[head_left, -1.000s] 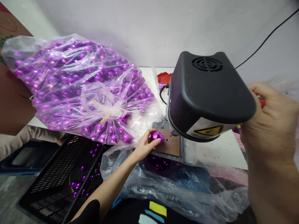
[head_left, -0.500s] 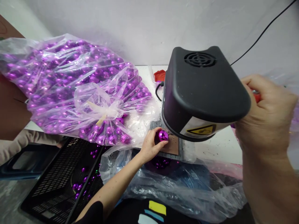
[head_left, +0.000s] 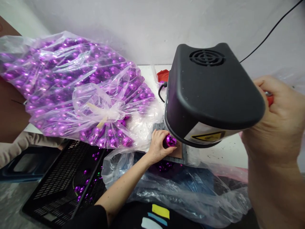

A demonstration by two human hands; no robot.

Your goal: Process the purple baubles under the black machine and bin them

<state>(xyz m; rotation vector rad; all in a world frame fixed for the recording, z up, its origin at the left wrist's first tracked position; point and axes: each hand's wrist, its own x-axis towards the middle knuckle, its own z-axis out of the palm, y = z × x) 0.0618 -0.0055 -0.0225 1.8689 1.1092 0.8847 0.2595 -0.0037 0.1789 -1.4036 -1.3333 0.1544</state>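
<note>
My left hand point(head_left: 157, 145) pinches a shiny purple faceted ball point(head_left: 170, 140) between thumb and fingers. It holds the ball over the brown pad point(head_left: 178, 154) on a grey metal base, at the lower left edge of a black machine head point(head_left: 214, 92) with a vent and a yellow warning label. The head hides part of the base. My right hand point(head_left: 281, 117) is closed at the machine's right side, around a handle of which a red piece point(head_left: 269, 99) and a metal tip show. Most of that handle is hidden by the fingers.
A tied clear bag full of purple balls point(head_left: 71, 76) lies left on the white table point(head_left: 226, 152). Below it stands a black crate point(head_left: 52, 178) with small purple balls. Clear plastic sheeting point(head_left: 190, 194) drapes over the front edge. Another person's sleeve point(head_left: 14, 146) shows far left.
My left hand has shifted slightly right with the ball, closer under the machine head. My right hand and the machine head appear a little farther right in the view.
</note>
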